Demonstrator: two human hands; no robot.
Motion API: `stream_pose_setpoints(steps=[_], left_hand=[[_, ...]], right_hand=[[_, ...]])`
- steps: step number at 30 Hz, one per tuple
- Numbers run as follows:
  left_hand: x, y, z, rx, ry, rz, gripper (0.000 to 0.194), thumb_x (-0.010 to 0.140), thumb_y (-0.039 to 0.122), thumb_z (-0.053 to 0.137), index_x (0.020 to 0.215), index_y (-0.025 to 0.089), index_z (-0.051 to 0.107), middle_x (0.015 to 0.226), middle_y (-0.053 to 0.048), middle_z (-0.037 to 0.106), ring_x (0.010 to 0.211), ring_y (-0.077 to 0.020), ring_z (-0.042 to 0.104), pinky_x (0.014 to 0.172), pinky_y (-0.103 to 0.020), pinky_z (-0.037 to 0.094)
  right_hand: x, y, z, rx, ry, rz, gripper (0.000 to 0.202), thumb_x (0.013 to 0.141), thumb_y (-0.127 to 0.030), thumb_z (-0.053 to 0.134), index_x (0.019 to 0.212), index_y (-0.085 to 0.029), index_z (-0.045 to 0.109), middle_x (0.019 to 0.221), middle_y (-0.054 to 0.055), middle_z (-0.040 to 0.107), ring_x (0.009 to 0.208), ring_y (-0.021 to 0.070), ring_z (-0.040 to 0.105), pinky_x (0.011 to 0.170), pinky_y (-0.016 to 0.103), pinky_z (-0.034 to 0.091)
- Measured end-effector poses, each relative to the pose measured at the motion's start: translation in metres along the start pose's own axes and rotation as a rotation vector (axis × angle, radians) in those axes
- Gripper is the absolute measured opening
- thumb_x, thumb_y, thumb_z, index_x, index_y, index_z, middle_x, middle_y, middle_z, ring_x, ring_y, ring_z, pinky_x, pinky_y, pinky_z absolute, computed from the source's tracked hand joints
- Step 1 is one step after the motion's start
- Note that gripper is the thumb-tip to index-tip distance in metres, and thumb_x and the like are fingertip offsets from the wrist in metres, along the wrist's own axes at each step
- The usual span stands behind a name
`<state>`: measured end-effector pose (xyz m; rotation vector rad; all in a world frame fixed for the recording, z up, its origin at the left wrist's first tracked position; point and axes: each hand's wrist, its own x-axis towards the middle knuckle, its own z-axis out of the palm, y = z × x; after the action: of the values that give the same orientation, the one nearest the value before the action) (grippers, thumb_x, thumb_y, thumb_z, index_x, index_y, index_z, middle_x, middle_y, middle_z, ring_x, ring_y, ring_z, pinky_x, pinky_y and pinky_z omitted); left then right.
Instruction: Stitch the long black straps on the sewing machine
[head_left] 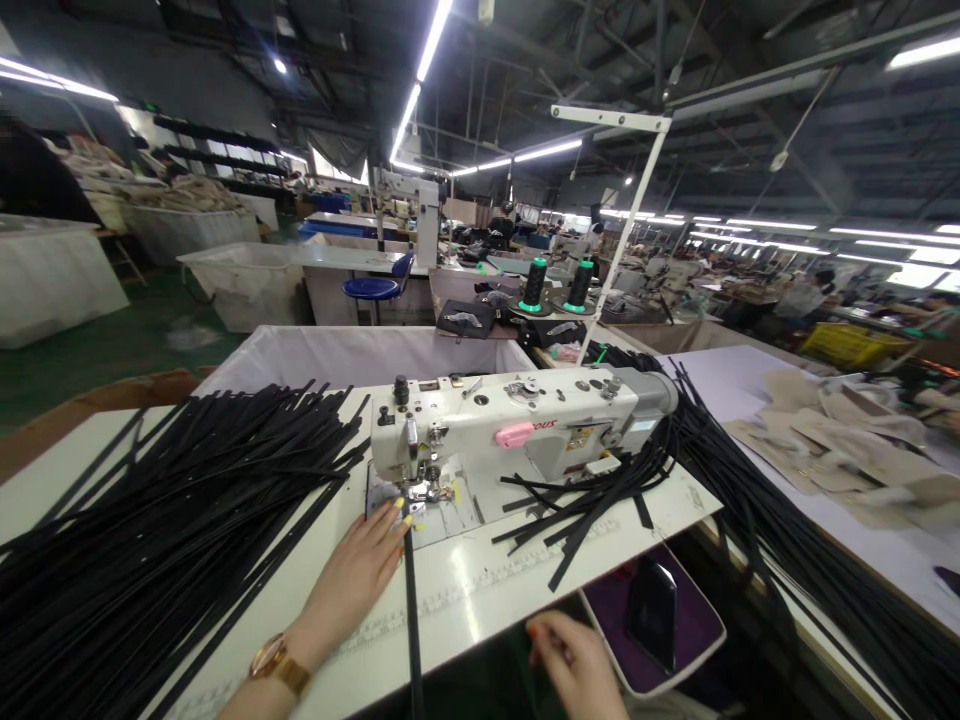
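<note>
My left hand (356, 570) lies palm down on the sewing table, fingers stretched toward the presser foot (429, 492) of a white sewing machine (465, 410). Beside those fingertips a black strip (413, 630) runs from the foot over the table's front edge. Below that edge, my right hand (574, 660) has its fingers curled; what they hold, if anything, is hidden. Close to it a dark phone (652, 612) rests in a purple-lined tray (694, 645). Loose black strips (581, 515) lie under the machine's arm.
A large pile of black strips (195, 490) covers the table's left side. More strips (795, 540) hang along the right. Two black thread cones (533, 285) stand behind the machine, near a thread stand (628, 215). Beige pieces (832, 440) lie on the right-hand table.
</note>
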<state>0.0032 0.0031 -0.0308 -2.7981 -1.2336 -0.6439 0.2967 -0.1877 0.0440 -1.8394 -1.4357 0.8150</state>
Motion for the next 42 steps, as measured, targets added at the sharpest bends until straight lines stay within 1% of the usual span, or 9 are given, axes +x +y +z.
stream_pose_setpoints(steps=[3,5,8,11,20,26,35,39,42], left_hand=[[-0.001,-0.004,0.005,-0.016,0.014,0.012,0.04,0.097,0.036,0.043,0.134,0.024,0.053,0.145,-0.009,0.046,0.133,-0.0312,0.041,0.106,-0.056,0.039],[-0.002,-0.006,0.008,-0.002,0.019,0.025,0.041,0.097,0.036,0.043,0.135,0.024,0.052,0.144,-0.009,0.047,0.133,-0.0309,0.043,0.106,-0.056,0.039],[-0.002,-0.007,0.01,0.046,0.009,0.038,0.042,0.097,0.037,0.043,0.136,0.023,0.051,0.145,-0.009,0.046,0.133,-0.0301,0.043,0.106,-0.054,0.04],[-0.002,-0.005,0.008,0.053,0.008,0.031,0.042,0.097,0.037,0.043,0.134,0.022,0.053,0.145,-0.01,0.046,0.132,-0.0301,0.043,0.106,-0.054,0.041],[0.003,0.004,-0.008,-0.007,-0.007,-0.004,0.039,0.098,0.033,0.04,0.133,0.023,0.054,0.144,-0.008,0.047,0.134,-0.0293,0.041,0.107,-0.054,0.04],[0.005,0.008,-0.017,-0.032,0.009,-0.015,0.037,0.098,0.031,0.041,0.132,0.023,0.054,0.143,-0.009,0.048,0.133,-0.0292,0.042,0.108,-0.054,0.039],[0.006,0.011,-0.021,-0.001,-0.044,-0.031,0.038,0.098,0.027,0.041,0.134,0.023,0.052,0.145,-0.008,0.046,0.135,-0.0279,0.039,0.109,-0.054,0.038],[0.006,0.01,-0.02,0.003,-0.051,-0.035,0.037,0.098,0.028,0.041,0.132,0.023,0.053,0.145,-0.008,0.046,0.135,-0.0282,0.04,0.108,-0.054,0.038],[0.005,0.009,-0.018,0.009,-0.05,-0.033,0.037,0.098,0.028,0.041,0.132,0.023,0.053,0.145,-0.008,0.045,0.135,-0.0279,0.04,0.109,-0.054,0.037]], right_hand=[[0.031,0.026,-0.055,-0.348,0.265,-0.056,0.03,0.093,-0.04,0.045,0.095,-0.021,0.068,0.089,0.006,0.074,0.081,0.0189,0.067,0.073,0.027,0.048],[0.048,0.037,-0.084,-0.614,0.333,-0.057,0.026,0.093,-0.03,0.044,0.107,-0.024,0.065,0.104,0.005,0.073,0.089,0.0203,0.069,0.074,0.028,0.05],[0.069,0.043,-0.107,-1.03,0.273,-0.063,0.036,0.091,-0.016,0.041,0.123,-0.026,0.056,0.108,0.005,0.068,0.075,0.0167,0.07,0.056,0.025,0.047],[0.087,0.043,-0.111,-1.252,0.189,-0.098,0.044,0.088,-0.006,0.039,0.125,-0.025,0.053,0.109,0.006,0.064,0.067,0.0136,0.068,0.048,0.023,0.041],[0.108,0.041,-0.121,-1.321,0.043,-0.243,0.043,0.082,0.001,0.036,0.112,-0.022,0.058,0.112,0.007,0.063,0.071,0.0161,0.07,0.053,0.023,0.043],[0.114,0.051,-0.125,-1.301,0.041,-0.296,0.044,0.083,0.001,0.034,0.111,-0.022,0.06,0.108,0.006,0.063,0.07,0.016,0.07,0.054,0.024,0.046],[0.118,0.075,-0.137,-1.335,0.09,-0.495,0.042,0.081,0.001,0.04,0.107,-0.021,0.064,0.119,0.007,0.064,0.071,0.015,0.072,0.058,0.023,0.056],[0.115,0.063,-0.131,-1.308,0.173,-0.593,0.043,0.079,0.002,0.041,0.108,-0.02,0.064,0.116,0.007,0.069,0.068,0.0155,0.072,0.056,0.023,0.058],[0.102,0.04,-0.114,-1.181,0.277,-0.733,0.039,0.083,-0.001,0.04,0.108,-0.017,0.065,0.112,0.009,0.072,0.076,0.0176,0.073,0.062,0.026,0.06]])
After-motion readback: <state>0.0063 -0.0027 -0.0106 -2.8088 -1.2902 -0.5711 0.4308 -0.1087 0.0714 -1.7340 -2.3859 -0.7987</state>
